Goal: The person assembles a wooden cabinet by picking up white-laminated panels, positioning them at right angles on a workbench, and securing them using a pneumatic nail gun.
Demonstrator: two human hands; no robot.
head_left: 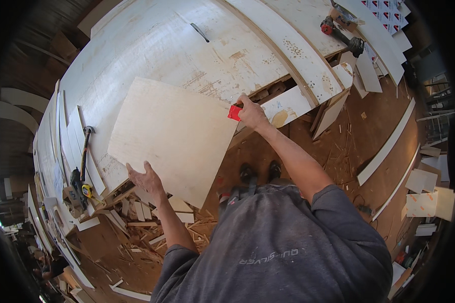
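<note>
A pale, thin wooden panel (172, 136) lies aslant on the white-topped workbench (151, 40), its near corner jutting past the bench edge. My left hand (145, 180) is at the panel's near left side, thumb and fingers spread, seemingly touching its surface. At the panel's right edge, my right hand (254, 114) grips a small bright red flat piece (234, 112) between thumb and fingers. The palm covers part of that piece, and its exact kind is unclear.
A hammer (85, 151) and a yellow tape measure (87, 190) lie on the bench's left side, beside long strips. A cordless drill (343, 38) rests at the far right. Wood offcuts (139, 209) litter the floor, with a curved white strip (388, 144) to the right.
</note>
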